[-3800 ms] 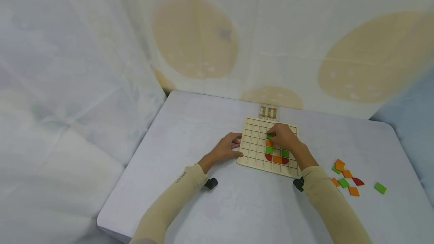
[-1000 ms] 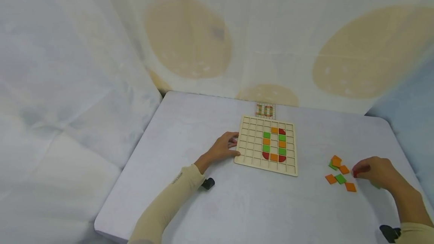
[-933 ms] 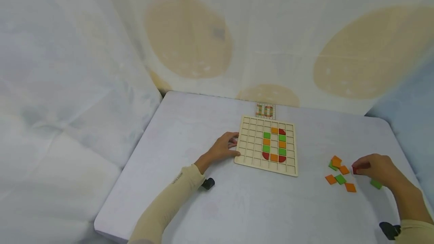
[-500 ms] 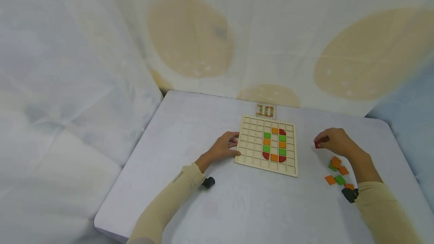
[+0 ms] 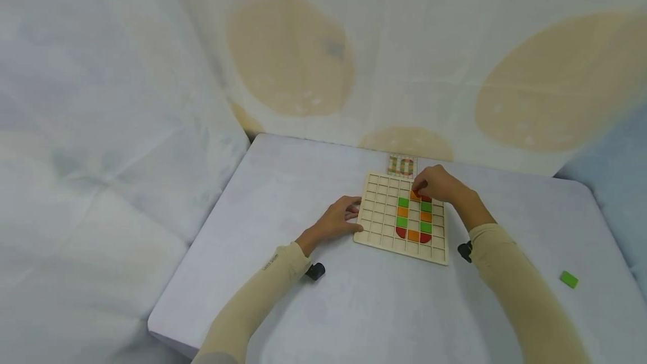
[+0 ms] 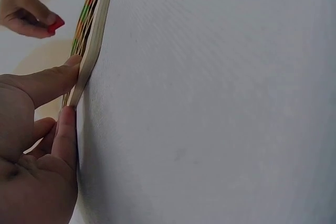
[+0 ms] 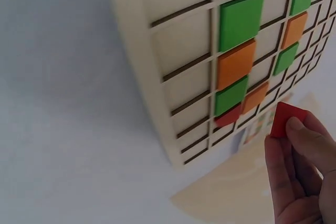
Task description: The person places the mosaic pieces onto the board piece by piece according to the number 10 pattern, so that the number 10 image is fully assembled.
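Observation:
A wooden grid board (image 5: 376, 206) lies on the table, with green, orange and red tiles forming a ring in its right half. My left hand (image 5: 335, 219) holds the board's left edge, thumb near the front corner; the left wrist view shows its fingertips right at the rim (image 6: 94, 45). Over the far part of the board, my right hand (image 5: 438, 183) pinches a red tile (image 7: 283, 119) between thumb and fingers. Close by are the ring's top orange tile (image 5: 416, 197) and a red corner tile (image 5: 426, 199), partly covered by the hand.
A small printed pattern card (image 5: 402, 165) lies behind the board, near the table's back edge. One green tile (image 5: 569, 279) lies at the far right. My right sleeve (image 5: 520, 291) hides the loose tile pile. Black cameras (image 5: 315, 271) are strapped at the wrists.
My right hand has carried the red tile leftward from the loose pile to above the board's far side. Earlier it was at the ring's left side with a green tile. My left hand stays put.

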Demonstrator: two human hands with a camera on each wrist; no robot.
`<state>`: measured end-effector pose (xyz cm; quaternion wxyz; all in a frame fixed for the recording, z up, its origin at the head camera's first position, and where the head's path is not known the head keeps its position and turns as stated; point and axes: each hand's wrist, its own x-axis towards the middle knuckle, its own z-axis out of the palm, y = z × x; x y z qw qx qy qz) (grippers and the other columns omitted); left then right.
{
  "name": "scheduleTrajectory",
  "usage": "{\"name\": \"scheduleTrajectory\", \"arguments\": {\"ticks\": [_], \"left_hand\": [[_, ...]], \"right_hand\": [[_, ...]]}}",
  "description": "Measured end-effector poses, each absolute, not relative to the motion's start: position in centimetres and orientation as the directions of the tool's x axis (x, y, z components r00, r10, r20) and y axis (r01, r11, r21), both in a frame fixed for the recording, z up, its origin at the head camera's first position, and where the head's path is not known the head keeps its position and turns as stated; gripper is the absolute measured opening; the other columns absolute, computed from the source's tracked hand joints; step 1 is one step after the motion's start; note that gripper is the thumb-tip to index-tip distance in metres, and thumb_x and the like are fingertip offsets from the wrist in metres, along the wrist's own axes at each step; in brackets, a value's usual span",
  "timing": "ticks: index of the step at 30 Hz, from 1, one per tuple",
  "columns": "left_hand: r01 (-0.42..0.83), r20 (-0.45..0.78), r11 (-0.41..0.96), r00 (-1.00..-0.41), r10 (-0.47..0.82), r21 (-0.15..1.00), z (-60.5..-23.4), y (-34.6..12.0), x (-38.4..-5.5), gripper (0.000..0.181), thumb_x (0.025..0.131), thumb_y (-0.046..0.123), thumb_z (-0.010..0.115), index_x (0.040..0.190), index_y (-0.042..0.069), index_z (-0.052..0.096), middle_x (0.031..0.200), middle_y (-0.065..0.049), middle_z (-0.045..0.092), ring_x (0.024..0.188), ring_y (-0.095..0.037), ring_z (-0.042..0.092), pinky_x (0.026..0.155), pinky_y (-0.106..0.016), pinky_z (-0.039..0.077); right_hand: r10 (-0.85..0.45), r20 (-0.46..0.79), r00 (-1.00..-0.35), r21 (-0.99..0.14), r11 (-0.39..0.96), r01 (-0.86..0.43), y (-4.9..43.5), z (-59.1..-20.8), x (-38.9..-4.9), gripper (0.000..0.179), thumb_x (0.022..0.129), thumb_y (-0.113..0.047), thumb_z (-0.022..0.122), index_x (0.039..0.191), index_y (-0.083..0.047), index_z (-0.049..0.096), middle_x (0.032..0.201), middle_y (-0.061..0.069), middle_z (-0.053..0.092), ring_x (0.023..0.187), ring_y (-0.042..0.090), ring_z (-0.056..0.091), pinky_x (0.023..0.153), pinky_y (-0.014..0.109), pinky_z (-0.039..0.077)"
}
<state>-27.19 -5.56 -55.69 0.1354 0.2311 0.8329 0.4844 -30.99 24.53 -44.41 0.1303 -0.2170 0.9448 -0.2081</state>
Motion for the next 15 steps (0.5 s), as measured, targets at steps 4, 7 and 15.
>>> {"name": "scheduleTrajectory", "arguments": {"ticks": [4, 7, 15], "left_hand": [[0.246, -0.001, 0.411, -0.857, 0.515, 0.878, -56.0, -5.4, -27.3, 0.082, 0.076, 0.009, 0.085, 0.146, 0.006, 0.041, 0.134, -0.004, 0.048, 0.112, -0.012, 0.053, 0.092, -0.013, 0.048], [0.236, -0.010, 0.408, -0.856, 0.517, 0.882, -56.1, -5.3, -27.1, 0.082, 0.077, 0.009, 0.084, 0.146, 0.007, 0.041, 0.133, -0.004, 0.048, 0.112, -0.012, 0.053, 0.091, -0.013, 0.048], [0.243, -0.009, 0.424, -0.859, 0.512, 0.873, -55.8, -5.1, -26.9, 0.081, 0.077, 0.007, 0.084, 0.146, 0.006, 0.041, 0.134, -0.004, 0.047, 0.112, -0.012, 0.053, 0.092, -0.012, 0.048]], "right_hand": [[-0.526, -0.142, -0.839, -0.449, 0.789, -0.419, 23.2, -44.6, -31.6, 0.017, 0.087, 0.009, 0.065, 0.099, 0.003, 0.075, 0.096, 0.014, 0.071, 0.090, 0.030, 0.065, 0.078, 0.043, 0.058], [-0.557, -0.140, -0.819, -0.441, 0.775, -0.452, 22.7, -45.3, -31.9, 0.018, 0.088, 0.010, 0.064, 0.100, 0.002, 0.075, 0.097, 0.013, 0.071, 0.092, 0.032, 0.066, 0.078, 0.042, 0.059], [-0.569, -0.138, -0.811, -0.392, 0.783, -0.483, 22.4, -46.8, -32.5, 0.017, 0.090, 0.007, 0.064, 0.094, -0.004, 0.077, 0.094, 0.008, 0.071, 0.092, 0.027, 0.065, 0.079, 0.041, 0.058]]}}
